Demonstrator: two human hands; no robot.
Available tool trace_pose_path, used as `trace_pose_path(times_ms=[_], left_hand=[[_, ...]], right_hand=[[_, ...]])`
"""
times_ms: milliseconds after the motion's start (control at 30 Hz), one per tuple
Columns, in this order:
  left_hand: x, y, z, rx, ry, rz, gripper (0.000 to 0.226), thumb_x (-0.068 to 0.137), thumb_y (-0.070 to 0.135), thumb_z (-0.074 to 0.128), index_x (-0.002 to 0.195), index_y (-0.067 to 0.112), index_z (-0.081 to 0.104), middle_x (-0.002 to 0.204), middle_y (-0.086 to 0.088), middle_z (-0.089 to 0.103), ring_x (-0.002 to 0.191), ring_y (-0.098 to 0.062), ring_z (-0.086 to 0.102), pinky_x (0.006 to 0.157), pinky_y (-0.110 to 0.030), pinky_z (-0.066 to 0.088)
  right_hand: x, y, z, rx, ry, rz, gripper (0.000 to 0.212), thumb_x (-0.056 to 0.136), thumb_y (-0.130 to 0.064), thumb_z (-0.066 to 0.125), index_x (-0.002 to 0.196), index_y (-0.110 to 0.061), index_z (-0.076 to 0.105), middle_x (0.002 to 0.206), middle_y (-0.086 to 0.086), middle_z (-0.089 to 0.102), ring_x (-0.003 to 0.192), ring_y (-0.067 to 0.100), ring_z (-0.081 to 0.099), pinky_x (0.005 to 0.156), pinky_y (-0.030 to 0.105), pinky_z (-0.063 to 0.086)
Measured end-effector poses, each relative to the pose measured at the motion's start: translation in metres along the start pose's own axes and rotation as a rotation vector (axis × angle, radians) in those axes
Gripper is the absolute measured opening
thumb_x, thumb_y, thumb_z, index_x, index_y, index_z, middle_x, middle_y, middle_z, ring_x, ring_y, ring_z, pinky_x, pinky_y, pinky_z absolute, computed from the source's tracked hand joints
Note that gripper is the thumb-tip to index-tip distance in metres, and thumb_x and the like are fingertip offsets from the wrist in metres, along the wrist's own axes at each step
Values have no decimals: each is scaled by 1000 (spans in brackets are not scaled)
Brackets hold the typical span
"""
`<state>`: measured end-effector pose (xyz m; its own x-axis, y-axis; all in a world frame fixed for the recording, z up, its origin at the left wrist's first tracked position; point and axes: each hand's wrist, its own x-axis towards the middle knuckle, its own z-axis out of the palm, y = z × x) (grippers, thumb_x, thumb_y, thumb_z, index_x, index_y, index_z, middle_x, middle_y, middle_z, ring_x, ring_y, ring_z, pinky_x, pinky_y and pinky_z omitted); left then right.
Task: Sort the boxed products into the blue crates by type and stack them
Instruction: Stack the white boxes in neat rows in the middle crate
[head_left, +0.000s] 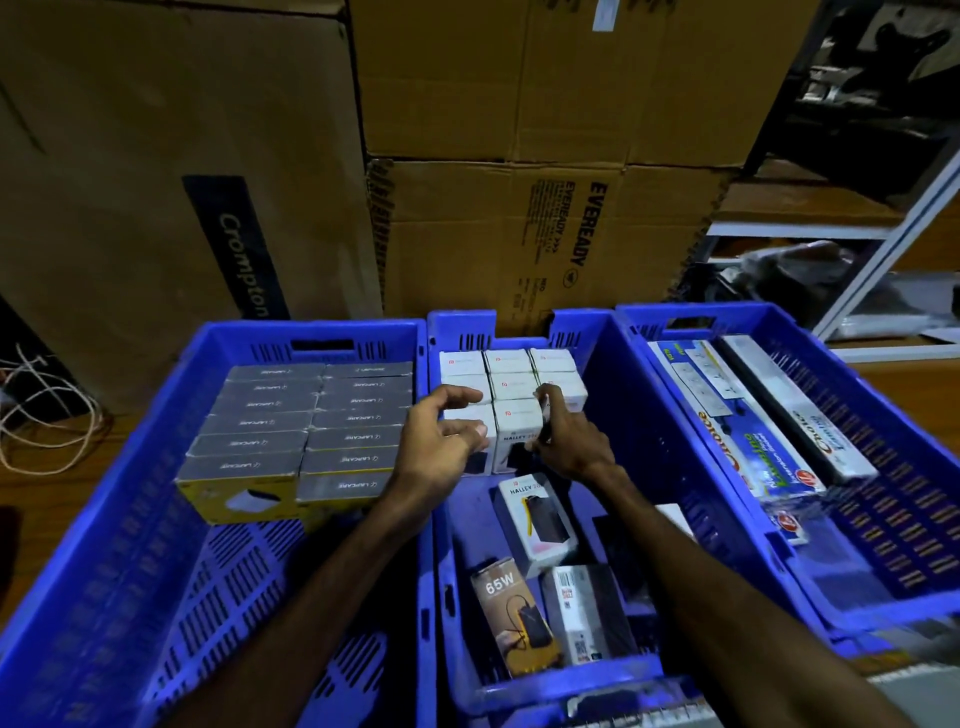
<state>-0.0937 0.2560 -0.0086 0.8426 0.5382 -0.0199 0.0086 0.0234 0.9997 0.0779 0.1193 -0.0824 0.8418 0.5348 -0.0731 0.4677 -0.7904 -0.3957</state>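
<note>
Three blue crates stand side by side. The left crate (130, 545) holds two rows of grey and yellow boxes (306, 431). In the middle crate (649, 415), white boxes (511, 387) stand packed at the far end. My left hand (441, 447) has its thumb and fingers round the front left white box (460, 415). My right hand (569, 436) holds the right side of the neighbouring white box (517, 431). Loose in the same crate lie another white box (535, 519), a brown 65W box (511, 618) and a dark box (587, 613). The right crate (883, 467) holds long boxes (753, 415).
Large cardboard cartons (519, 208) stand right behind the crates. White cable (41, 410) lies coiled at the far left. A metal shelf frame (893, 234) rises at the back right. The near half of the left crate shows bare floor.
</note>
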Motion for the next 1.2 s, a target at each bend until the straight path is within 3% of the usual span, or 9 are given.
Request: trace_pose_path(times_ms=[267, 433, 600, 767, 933, 1000, 1100, 1200], left_hand=[[0, -2, -2, 65, 2, -38, 34, 91, -10, 63, 103, 22, 68, 96, -14, 74, 93, -30, 74, 94, -57, 57], [-2, -2, -3, 85, -11, -43, 34, 91, -7, 65, 103, 25, 67, 93, -15, 74, 93, -32, 74, 94, -57, 57], [-3, -1, -3, 109, -27, -40, 33, 91, -5, 67, 105, 24, 67, 93, -23, 74, 97, -35, 74, 93, -57, 57], [-4, -2, -3, 132, -39, -28, 32, 92, -4, 67, 108, 24, 66, 95, -20, 75, 98, -33, 73, 92, -56, 58], [-2, -5, -4, 162, -40, -13, 32, 91, -1, 68, 107, 26, 66, 94, -22, 75, 97, -36, 73, 91, -59, 58], [-2, -5, -3, 188, -49, 17, 32, 91, -2, 68, 108, 24, 66, 97, -21, 74, 96, -34, 72, 90, -56, 59], [-3, -7, 0, 306, -79, 116, 31, 89, -4, 70, 109, 19, 66, 115, -11, 68, 92, -21, 70, 86, -43, 61], [-5, -16, 4, 502, -184, 222, 34, 87, 1, 72, 107, 28, 66, 114, 4, 61, 91, -16, 67, 83, -44, 61]], right_hand=[[1, 2, 10, -26, 14, 32, 83, 84, -41, 75, 146, -34, 19, 126, 18, 66, 112, 42, 64, 78, 46, 45], [6, 2, 5, 33, -34, 30, 84, 84, -32, 77, 149, -29, 25, 127, 19, 66, 116, 44, 62, 84, 46, 47], [7, 3, 6, 111, -35, 26, 87, 80, -26, 79, 148, -34, 25, 127, 19, 66, 118, 43, 62, 87, 45, 50], [5, 6, -2, 107, -112, -15, 96, 80, -25, 80, 154, -34, 20, 135, 18, 63, 120, 38, 61, 92, 44, 50], [-8, 22, -20, 36, -121, -28, 109, 71, -40, 79, 152, -48, 6, 143, 10, 59, 127, 35, 59, 100, 56, 50], [-18, 29, -32, 27, -139, -30, 101, 75, -44, 80, 152, -45, 15, 136, 10, 62, 122, 34, 62, 98, 51, 53], [-41, 39, -52, 38, -185, -58, 70, 82, -49, 79, 142, -36, 45, 119, 1, 69, 103, 24, 68, 91, 39, 55], [-75, 48, -71, 62, -218, -136, 60, 84, -51, 78, 137, -31, 57, 115, -6, 70, 88, 13, 70, 84, 33, 55]])
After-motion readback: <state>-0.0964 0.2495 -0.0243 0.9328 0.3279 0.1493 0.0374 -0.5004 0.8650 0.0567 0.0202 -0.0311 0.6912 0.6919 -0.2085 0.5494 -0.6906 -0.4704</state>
